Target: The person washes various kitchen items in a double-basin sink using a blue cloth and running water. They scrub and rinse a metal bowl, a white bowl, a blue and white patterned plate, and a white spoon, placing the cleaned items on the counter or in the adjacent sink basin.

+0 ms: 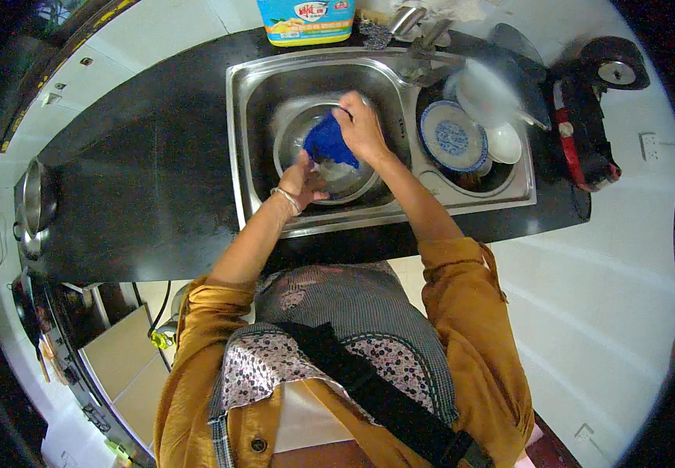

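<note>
A blue cloth (327, 142) hangs over a round metal basin (281, 148) that stands in the larger bowl of a steel sink (256, 101). My right hand (361, 129) is closed around the cloth's upper right part. Lower left of it, my left hand (300, 186) is held over the basin's near rim with thumb and fingers apart. Its thumb tip comes close to the cloth's lower left edge; whether they touch is hard to tell. Water seems to lie in the basin under the cloth.
In the smaller sink bowl sit a blue-patterned plate (453, 136) and a white bowl (503, 143). The faucet (423, 51) rises behind. A blue-yellow detergent container (306, 22) stands at the back. Dark countertop (135, 156) extends left, with a metal pan (37, 196) at its end.
</note>
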`<state>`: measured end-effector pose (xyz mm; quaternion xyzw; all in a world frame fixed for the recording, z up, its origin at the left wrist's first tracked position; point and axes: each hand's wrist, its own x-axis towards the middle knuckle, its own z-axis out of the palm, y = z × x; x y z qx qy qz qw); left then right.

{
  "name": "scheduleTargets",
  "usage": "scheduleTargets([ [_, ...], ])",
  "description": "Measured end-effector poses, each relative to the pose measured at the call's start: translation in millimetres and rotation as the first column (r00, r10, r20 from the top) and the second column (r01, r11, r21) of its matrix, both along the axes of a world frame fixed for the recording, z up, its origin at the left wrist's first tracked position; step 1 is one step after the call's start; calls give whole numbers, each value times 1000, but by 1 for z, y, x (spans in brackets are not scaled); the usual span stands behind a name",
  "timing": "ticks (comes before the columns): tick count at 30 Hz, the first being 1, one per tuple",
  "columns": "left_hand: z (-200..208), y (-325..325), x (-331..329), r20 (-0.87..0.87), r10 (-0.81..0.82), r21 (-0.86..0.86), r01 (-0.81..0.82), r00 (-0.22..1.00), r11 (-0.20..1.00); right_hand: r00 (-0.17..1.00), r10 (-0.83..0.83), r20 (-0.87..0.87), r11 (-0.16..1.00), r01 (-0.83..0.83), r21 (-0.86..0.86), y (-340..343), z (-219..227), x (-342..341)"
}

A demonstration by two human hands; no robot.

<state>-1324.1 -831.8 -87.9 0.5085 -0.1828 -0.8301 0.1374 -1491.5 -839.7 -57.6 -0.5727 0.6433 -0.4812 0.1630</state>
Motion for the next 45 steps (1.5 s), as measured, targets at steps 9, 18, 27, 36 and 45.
scheduleTargets([
  [9,-39,21,44,2,162,53,-162,987,985,576,795,193,552,-817,166,33,-105,26],
  [18,-35,24,49,-93,279,94,-270,956,958,975,77,207,948,-135,287,5,-67,34],
  [27,-7,17,31,-427,185,300,-54,885,952,812,452,369,879,-477,-25,96,20,108],
  [36,-19,10,37,-281,-6,50,21,960,999,701,353,619,929,-340,-145,74,78,75],
  [45,32,5,34,-292,-152,-49,144,944,988,262,139,955,889,-457,-4,28,-107,42],
])
